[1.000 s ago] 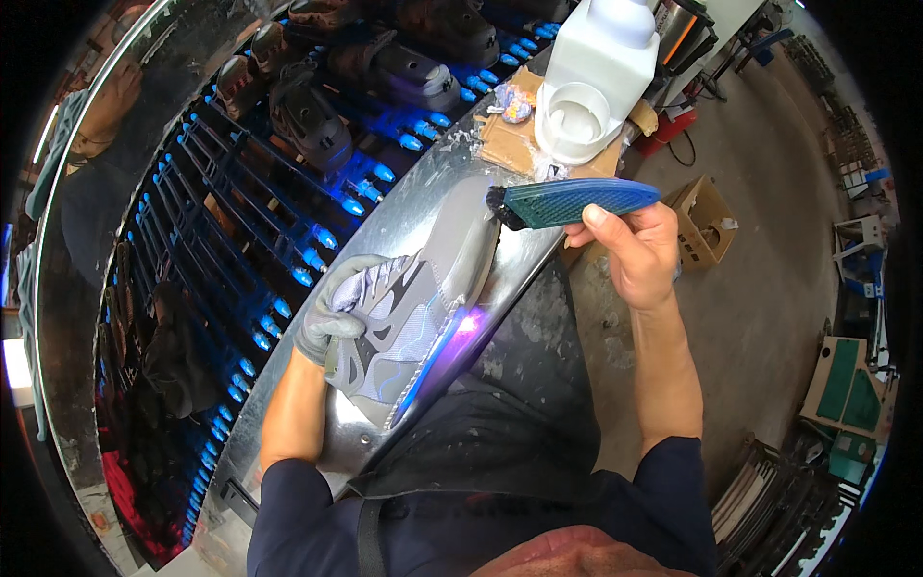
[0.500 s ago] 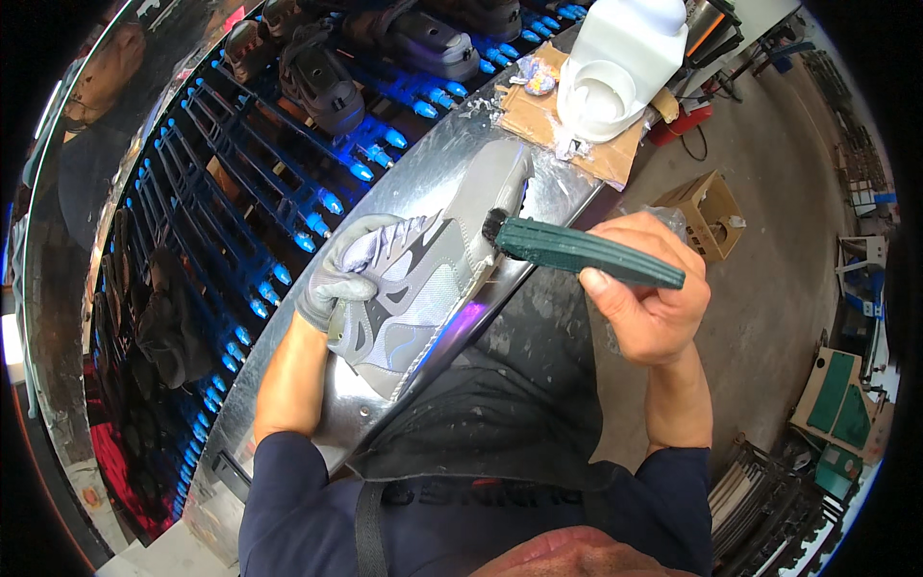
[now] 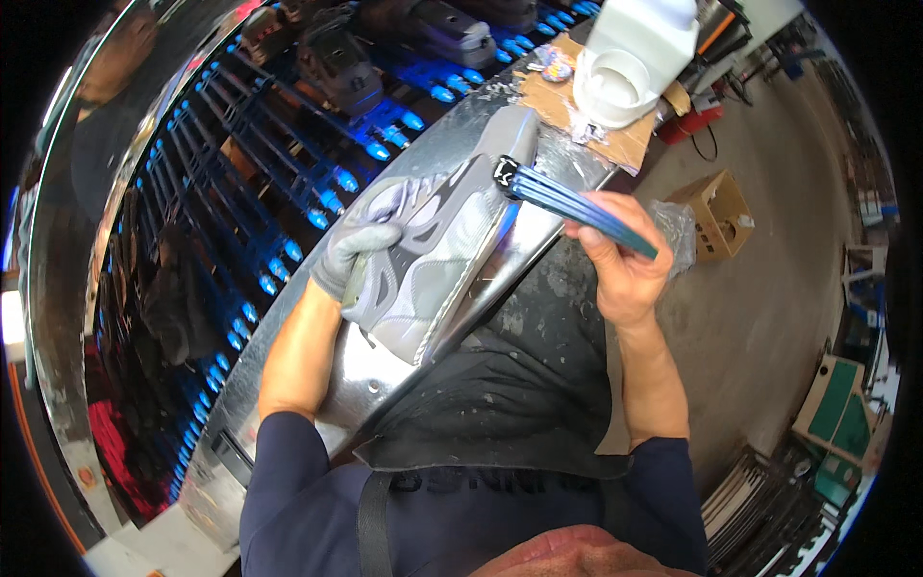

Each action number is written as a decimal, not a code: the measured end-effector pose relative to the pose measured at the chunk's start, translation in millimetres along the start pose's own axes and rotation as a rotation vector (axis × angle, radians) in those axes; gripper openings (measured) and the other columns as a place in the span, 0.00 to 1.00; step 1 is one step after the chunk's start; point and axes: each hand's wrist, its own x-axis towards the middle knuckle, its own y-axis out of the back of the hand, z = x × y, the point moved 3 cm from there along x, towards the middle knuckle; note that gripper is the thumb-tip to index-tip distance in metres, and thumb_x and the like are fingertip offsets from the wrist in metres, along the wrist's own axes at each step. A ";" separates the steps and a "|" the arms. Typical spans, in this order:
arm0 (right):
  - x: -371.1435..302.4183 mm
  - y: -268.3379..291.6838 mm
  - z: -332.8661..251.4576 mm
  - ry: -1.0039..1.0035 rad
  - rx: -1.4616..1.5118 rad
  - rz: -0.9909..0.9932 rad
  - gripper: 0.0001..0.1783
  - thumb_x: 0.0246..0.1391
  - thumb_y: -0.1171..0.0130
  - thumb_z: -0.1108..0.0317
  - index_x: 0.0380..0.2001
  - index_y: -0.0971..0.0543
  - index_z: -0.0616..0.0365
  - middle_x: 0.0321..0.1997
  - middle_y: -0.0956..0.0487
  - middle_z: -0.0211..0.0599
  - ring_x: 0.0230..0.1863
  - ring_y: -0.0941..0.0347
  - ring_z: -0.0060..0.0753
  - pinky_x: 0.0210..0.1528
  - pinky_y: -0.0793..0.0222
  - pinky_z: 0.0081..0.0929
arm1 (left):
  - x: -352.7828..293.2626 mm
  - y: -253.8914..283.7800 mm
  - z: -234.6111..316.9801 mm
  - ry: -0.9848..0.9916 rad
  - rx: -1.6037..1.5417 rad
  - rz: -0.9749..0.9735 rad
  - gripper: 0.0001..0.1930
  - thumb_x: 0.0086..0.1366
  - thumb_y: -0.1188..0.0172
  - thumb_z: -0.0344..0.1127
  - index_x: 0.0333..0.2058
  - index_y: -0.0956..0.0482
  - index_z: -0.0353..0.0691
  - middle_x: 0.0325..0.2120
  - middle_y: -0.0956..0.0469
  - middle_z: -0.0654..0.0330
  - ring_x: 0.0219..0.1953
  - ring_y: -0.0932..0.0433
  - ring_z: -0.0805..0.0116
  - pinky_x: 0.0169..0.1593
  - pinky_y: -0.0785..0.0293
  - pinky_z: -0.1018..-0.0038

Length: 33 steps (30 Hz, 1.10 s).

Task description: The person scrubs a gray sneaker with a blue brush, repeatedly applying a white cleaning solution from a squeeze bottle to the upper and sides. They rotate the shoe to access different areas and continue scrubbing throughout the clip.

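Note:
A grey shoe upper (image 3: 447, 236) is held over the metal bench, its toe pointing away toward the upper right. My left hand (image 3: 361, 240), in a grey glove, grips it by the ankle opening, with the fingers partly inside and out of sight. My right hand (image 3: 630, 260) is bare and closed round the green handle of a brush (image 3: 577, 207). The dark bristle head of the brush touches the lower side edge of the shoe near the toe.
A metal bench top (image 3: 385, 370) lies beneath the shoe. Beyond it runs a conveyor rack (image 3: 260, 183) of rods with blue tips, carrying dark shoes (image 3: 336, 72). A white plastic container (image 3: 635, 62) stands on cardboard (image 3: 625, 144) at the far right. An open carton (image 3: 716, 216) sits on the floor.
The brush has moved slightly up along the shoe's edge toward the toe, and its handle has turned. The shoe has tilted, showing more of its side. The left hand keeps its grip.

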 end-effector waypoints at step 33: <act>44.8 4.3 -61.4 0.274 -0.441 -0.497 0.10 0.54 0.32 0.80 0.40 0.15 0.67 0.36 0.17 0.45 0.35 0.19 0.39 0.37 0.25 0.30 | 9.2 -26.0 1.8 -0.053 0.001 -0.120 0.33 0.60 0.32 0.28 0.64 0.30 0.28 0.56 0.20 0.47 0.57 0.17 0.58 0.64 0.22 0.63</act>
